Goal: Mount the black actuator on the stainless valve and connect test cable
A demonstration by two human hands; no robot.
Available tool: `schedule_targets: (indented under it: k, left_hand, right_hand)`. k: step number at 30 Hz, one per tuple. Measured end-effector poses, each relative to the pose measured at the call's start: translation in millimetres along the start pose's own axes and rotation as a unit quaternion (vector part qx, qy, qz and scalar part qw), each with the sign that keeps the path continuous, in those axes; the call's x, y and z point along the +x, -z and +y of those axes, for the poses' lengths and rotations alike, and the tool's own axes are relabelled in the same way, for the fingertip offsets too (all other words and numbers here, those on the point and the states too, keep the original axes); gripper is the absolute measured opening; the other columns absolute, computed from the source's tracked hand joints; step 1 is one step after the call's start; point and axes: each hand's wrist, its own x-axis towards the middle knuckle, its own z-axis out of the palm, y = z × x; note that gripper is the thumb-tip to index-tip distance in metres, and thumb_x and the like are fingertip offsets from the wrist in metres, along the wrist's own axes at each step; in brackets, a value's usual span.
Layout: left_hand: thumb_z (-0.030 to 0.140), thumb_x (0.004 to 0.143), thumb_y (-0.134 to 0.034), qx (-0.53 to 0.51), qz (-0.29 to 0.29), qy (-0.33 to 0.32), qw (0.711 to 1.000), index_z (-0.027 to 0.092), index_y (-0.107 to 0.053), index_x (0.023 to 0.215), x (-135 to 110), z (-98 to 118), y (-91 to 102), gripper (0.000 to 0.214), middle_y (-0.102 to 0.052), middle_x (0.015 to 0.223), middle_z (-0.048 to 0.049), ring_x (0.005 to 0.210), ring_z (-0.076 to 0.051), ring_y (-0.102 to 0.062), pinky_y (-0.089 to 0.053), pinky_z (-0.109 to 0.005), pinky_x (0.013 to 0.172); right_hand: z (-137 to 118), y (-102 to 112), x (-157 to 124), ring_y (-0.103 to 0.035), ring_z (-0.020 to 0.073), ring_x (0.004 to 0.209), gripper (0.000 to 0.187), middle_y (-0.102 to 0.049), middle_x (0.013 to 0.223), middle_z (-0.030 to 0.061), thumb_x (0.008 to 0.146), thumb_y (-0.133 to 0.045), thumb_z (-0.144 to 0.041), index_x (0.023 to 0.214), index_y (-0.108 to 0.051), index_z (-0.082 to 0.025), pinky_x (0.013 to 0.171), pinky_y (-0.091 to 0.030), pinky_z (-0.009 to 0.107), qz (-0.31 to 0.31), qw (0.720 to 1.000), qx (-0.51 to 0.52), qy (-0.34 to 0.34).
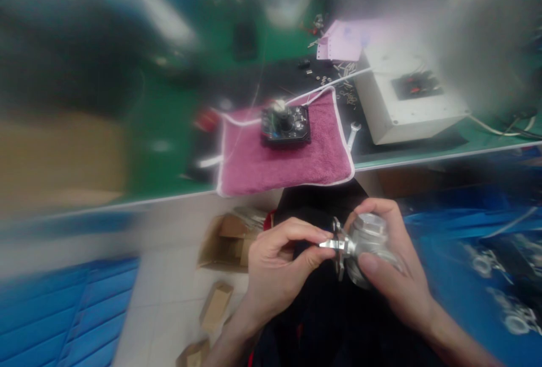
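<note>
Below the table edge, over my lap, both hands hold a silvery metal part (366,241) with a rounded body and a thin flange at its left end. My right hand (392,262) is wrapped round the rounded body, thumb across its front. My left hand (277,260) pinches the flange end (336,244) between thumb and forefinger. On the table beyond, a black square device (285,125) with a round knob rests on a pink towel (292,161).
A white box (406,101) with a dark opening stands to the right of the towel, with a small wrench (353,132) and several loose screws (345,87) beside it. The green table's edge (423,158) runs across. Cardboard boxes (226,237) lie on the floor; blue crates (63,305) flank both sides.
</note>
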Motion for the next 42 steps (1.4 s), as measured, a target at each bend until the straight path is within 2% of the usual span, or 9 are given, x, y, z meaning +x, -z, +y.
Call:
schedule_targets:
  k: [6,12,17,23,26,31,37,39,42]
  left_hand:
    - [0.005,0.081,-0.089,0.020,0.035,-0.040,0.998,0.023,-0.079,0.096,-2,0,-5.8,0.025,-0.084,0.091,0.0025,0.082,-0.011,-0.079,-0.063,-0.019,0.078]
    - [0.005,0.081,-0.089,0.042,0.004,-0.043,0.998,0.023,-0.080,0.097,0,0,-0.4,0.026,-0.085,0.094,0.0018,0.082,-0.013,-0.081,-0.065,-0.022,0.079]
    - [0.004,0.081,-0.089,0.081,-0.031,-0.057,0.995,0.022,-0.082,0.096,1,0,4.9,0.025,-0.085,0.095,0.0002,0.085,-0.016,-0.082,-0.067,-0.024,0.079]
    - [0.013,0.081,-0.092,0.134,0.011,-0.014,0.991,0.030,-0.083,0.106,-2,3,8.9,0.031,-0.086,0.098,0.0044,0.084,-0.014,-0.082,-0.065,-0.022,0.081]
    - [0.012,0.083,-0.090,0.120,-0.027,-0.018,0.992,0.030,-0.083,0.101,1,8,13.6,0.027,-0.085,0.098,0.0053,0.087,-0.013,-0.080,-0.064,-0.021,0.083]
    - [0.009,0.092,-0.081,0.143,-0.075,-0.017,0.987,0.025,-0.081,0.100,2,15,15.2,0.017,-0.080,0.092,0.0030,0.082,-0.010,-0.075,-0.058,-0.018,0.075]
    - [0.009,0.092,-0.081,0.146,-0.031,-0.053,0.987,0.024,-0.082,0.105,-8,15,4.5,0.020,-0.081,0.091,0.0011,0.082,-0.011,-0.075,-0.059,-0.017,0.077]
    - [0.008,0.091,-0.082,0.130,-0.036,-0.058,0.989,0.024,-0.083,0.107,-10,13,4.0,0.022,-0.081,0.091,0.0008,0.082,-0.011,-0.075,-0.061,-0.018,0.077]
    - [0.010,0.092,-0.081,0.121,-0.020,-0.041,0.992,0.026,-0.081,0.115,-11,10,4.7,0.029,-0.081,0.092,0.0003,0.081,-0.012,-0.076,-0.062,-0.020,0.076]
  right_hand:
    - [10,-3,0,-0.060,0.0160,0.075,0.054,-0.058,0.103,0.0013,0.093,-0.073,-0.055,0.132,-0.046,-0.031,0.061,-0.050,0.028,0.049,0.994,0.098,-0.023]
    - [4,3,1,-0.058,0.0157,0.073,0.054,-0.058,0.102,0.0011,0.093,-0.074,-0.054,0.132,-0.044,-0.032,0.061,-0.049,0.028,0.021,0.998,0.050,-0.021]
    - [-5,8,4,-0.054,0.0128,0.070,0.052,-0.058,0.098,0.0001,0.095,-0.074,-0.053,0.130,-0.045,-0.029,0.060,-0.044,0.026,-0.002,0.998,-0.058,-0.006]
    - [-4,-2,2,-0.060,0.0146,0.073,0.050,-0.059,0.103,0.0005,0.097,-0.071,-0.051,0.132,-0.041,-0.031,0.062,-0.048,0.028,0.014,1.000,-0.012,0.025]
    - [-6,-2,2,-0.060,0.0150,0.073,0.050,-0.060,0.103,0.0010,0.097,-0.070,-0.049,0.132,-0.040,-0.030,0.061,-0.048,0.029,0.003,0.998,-0.033,0.053]
    - [-8,4,2,-0.056,0.0151,0.070,0.050,-0.060,0.100,0.0021,0.097,-0.070,-0.048,0.132,-0.039,-0.028,0.060,-0.044,0.029,-0.026,0.995,-0.082,0.056]
    - [-5,-3,-2,-0.056,0.0140,0.071,0.047,-0.060,0.098,0.0012,0.099,-0.067,-0.045,0.133,-0.039,-0.029,0.062,-0.046,0.028,-0.007,0.994,-0.065,0.092]
    - [-4,-3,-2,-0.058,0.0139,0.073,0.048,-0.060,0.099,0.0005,0.099,-0.068,-0.046,0.133,-0.040,-0.030,0.064,-0.047,0.028,-0.020,0.996,-0.047,0.078]
    - [-2,0,1,-0.060,0.0148,0.074,0.051,-0.059,0.103,0.0004,0.097,-0.071,-0.051,0.132,-0.040,-0.032,0.063,-0.048,0.028,-0.040,0.999,-0.002,0.017]
